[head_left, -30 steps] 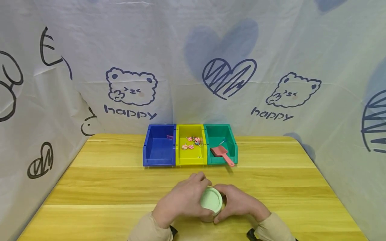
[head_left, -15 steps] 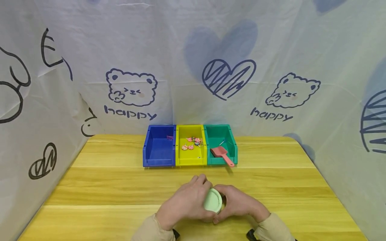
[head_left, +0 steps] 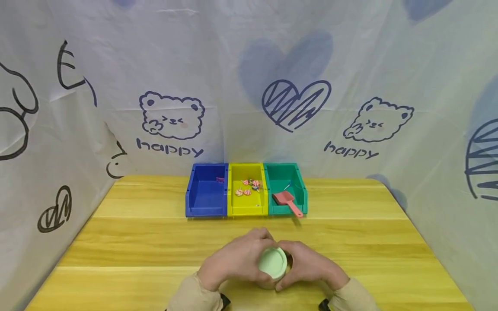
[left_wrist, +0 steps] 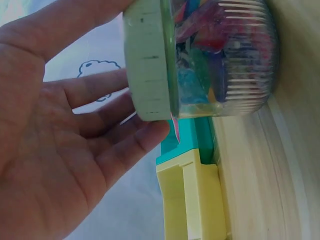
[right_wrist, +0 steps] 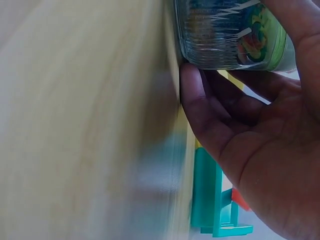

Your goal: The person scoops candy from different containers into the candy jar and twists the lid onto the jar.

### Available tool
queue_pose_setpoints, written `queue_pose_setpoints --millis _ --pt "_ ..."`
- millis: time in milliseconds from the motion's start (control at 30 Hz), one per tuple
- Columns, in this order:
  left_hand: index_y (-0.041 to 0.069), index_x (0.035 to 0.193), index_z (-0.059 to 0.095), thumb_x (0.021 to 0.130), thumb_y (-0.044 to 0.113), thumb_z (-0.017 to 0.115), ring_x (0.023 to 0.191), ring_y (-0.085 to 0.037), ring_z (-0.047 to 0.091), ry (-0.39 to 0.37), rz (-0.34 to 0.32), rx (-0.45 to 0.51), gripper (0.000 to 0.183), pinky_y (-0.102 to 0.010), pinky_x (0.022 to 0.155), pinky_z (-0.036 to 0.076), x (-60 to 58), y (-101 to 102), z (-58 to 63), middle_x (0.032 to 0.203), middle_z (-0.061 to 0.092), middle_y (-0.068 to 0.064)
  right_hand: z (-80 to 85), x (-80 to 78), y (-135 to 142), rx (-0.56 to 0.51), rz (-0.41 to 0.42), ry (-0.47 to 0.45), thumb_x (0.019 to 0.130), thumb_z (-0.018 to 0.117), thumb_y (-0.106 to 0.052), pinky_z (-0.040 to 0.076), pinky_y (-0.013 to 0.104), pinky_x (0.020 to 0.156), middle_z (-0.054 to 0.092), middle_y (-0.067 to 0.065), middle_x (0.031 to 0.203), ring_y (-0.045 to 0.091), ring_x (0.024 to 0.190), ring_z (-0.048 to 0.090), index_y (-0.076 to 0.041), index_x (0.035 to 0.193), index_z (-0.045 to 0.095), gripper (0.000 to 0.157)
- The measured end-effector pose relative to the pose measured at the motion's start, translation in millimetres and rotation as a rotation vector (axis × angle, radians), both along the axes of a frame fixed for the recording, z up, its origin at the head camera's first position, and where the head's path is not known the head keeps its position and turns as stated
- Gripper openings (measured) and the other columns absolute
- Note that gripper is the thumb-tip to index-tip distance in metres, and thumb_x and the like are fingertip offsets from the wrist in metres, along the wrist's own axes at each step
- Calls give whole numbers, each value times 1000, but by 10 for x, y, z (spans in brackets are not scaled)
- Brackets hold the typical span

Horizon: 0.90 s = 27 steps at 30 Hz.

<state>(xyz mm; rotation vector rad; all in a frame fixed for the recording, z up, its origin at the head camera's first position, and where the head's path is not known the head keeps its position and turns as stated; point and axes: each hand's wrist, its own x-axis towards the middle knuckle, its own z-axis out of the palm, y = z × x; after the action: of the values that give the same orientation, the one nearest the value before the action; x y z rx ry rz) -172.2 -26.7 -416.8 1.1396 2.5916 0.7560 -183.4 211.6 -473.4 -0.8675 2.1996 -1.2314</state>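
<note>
A clear ribbed jar (left_wrist: 225,65) holding colourful pieces stands upright on the table close in front of the person. Its pale green lid (head_left: 273,262) sits on top. My left hand (head_left: 239,261) grips the lid from the left, thumb on one side and fingers curved round the other. From the right, my right hand (head_left: 311,265) holds the jar's body, with its fingers low along the wall near the table in the right wrist view. The contents are partly hidden by the ribs and the hands.
Three joined bins stand at the back: blue (head_left: 206,211), yellow (head_left: 247,211) with several swirl lollipops (head_left: 243,192), and green (head_left: 301,185). A pink scoop (head_left: 285,198) leans over the green bin's front edge. Behind the wooden table (head_left: 136,246) hangs a printed white curtain (head_left: 233,86).
My left hand has turned slightly about the lid, first covering more of it, then less. My right hand keeps its hold on the jar. The head view has tilted a little.
</note>
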Motion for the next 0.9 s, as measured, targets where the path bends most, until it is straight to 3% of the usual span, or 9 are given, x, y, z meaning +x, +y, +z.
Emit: queue_pose_setpoints --millis 233,433,567,900 --pt "21 129 71 72 28 95 110 -8 58 -67 -28 36 61 -23 92 52 -10 -30 11 128 61 9 -29 -9 3 8 -11 4 72 97 -33 50 29 102 68 -10 127 13 114 63 -26 138 61 76" --pt "17 129 66 71 50 93 99 -8 54 17 65 -52 72 -21 77 52 20 14 18 119 57 6 -10 0 -17 17 -24 -1 71 97 -31 51 28 98 68 -9 124 12 109 63 -23 136 61 74" --pt "14 126 66 70 60 91 96 -9 50 41 107 -101 76 -21 74 51 53 68 -1 111 54 6 -7 22 -18 19 -27 8 70 97 -29 53 27 93 69 -9 117 11 103 64 -22 130 64 69" --pt "13 125 67 73 44 91 100 -10 50 58 90 -70 65 -20 75 52 68 86 -20 114 54 5 -17 2 -23 -3 -16 3 70 97 -29 53 27 94 69 -7 121 12 104 64 -26 137 61 76"
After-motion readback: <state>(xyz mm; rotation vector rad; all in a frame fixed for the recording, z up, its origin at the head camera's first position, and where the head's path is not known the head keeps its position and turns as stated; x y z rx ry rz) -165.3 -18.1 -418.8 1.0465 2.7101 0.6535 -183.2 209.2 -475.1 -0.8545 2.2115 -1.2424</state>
